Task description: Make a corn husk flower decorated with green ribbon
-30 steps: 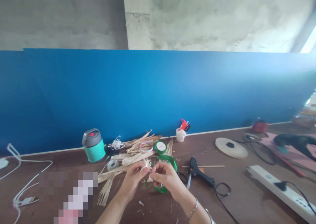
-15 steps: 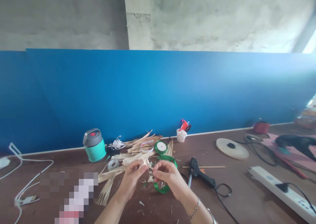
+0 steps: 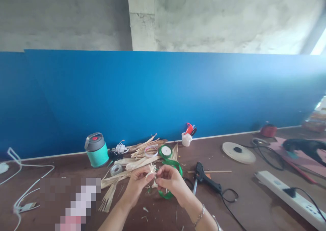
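Note:
My left hand (image 3: 136, 187) and my right hand (image 3: 171, 181) meet over the brown table, both pinched on a small pale bundle of dried husk strips (image 3: 152, 171) held between the fingertips. A loose green ribbon (image 3: 170, 193) curls under my right hand. Its spool, the green ribbon roll (image 3: 165, 151), lies just behind. A pile of dried husk leaves (image 3: 139, 158) spreads to the left and back of my hands.
A black glue gun (image 3: 205, 179) with its cable lies right of my hands beside a thin wooden stick (image 3: 210, 171). A teal jar (image 3: 96, 150), tape rolls (image 3: 116, 170), a white cup of pens (image 3: 187, 137), a round disc (image 3: 238, 152) and a power strip (image 3: 291, 198) stand about.
Both hands stayed together on the husk bundle, with only small finger shifts. The view wobbled slightly.

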The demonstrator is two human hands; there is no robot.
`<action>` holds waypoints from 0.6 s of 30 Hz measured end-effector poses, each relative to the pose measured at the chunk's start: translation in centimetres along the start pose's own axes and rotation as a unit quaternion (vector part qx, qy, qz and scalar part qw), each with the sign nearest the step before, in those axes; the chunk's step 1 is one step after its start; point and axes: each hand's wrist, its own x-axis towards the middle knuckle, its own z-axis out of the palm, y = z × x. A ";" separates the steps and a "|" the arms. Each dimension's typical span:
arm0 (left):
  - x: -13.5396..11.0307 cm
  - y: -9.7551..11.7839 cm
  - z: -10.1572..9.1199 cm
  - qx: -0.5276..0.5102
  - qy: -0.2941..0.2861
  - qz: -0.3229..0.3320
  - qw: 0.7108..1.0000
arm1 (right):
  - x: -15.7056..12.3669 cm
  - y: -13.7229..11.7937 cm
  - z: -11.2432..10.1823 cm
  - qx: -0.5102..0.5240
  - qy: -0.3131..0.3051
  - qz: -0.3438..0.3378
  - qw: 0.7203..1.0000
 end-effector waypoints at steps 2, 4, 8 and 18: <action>0.0 0.0 0.0 0.002 -0.010 0.000 1.000 | 0.0 0.0 -0.1 0.003 -0.002 0.013 1.000; -0.1 0.0 0.0 0.001 -0.016 -0.001 1.000 | 0.0 0.0 -0.2 0.007 -0.008 0.027 1.000; -0.2 -0.3 0.4 -0.011 -0.015 -0.003 1.000 | 0.1 0.3 -0.5 0.020 -0.028 0.050 0.998; -0.7 0.1 1.3 0.003 0.005 -0.015 1.000 | 0.0 0.1 -0.5 -0.011 -0.017 0.051 0.999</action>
